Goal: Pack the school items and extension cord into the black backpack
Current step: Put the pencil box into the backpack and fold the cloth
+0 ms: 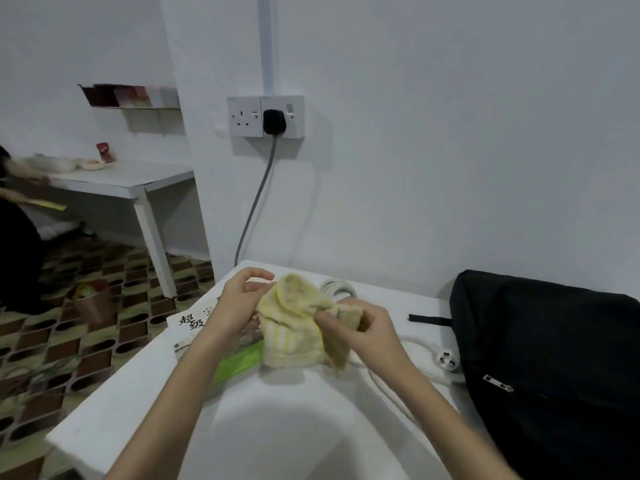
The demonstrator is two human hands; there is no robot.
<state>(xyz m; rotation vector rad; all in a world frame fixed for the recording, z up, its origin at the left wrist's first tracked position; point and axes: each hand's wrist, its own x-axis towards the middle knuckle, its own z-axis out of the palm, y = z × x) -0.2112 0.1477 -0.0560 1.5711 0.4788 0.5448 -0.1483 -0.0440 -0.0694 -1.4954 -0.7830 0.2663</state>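
Both hands, left hand and right hand, pinching yellow cloth

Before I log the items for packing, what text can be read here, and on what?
"超级" in large black characters on the booklet under the left forearm; further characters are cut off or hidden.
Red packet on the far table: print too blurred to read.

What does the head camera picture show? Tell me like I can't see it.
Two hands, left hand and right hand, hold a yellow cloth over a white table. A black backpack lies on the right, with a white extension cord beside it.
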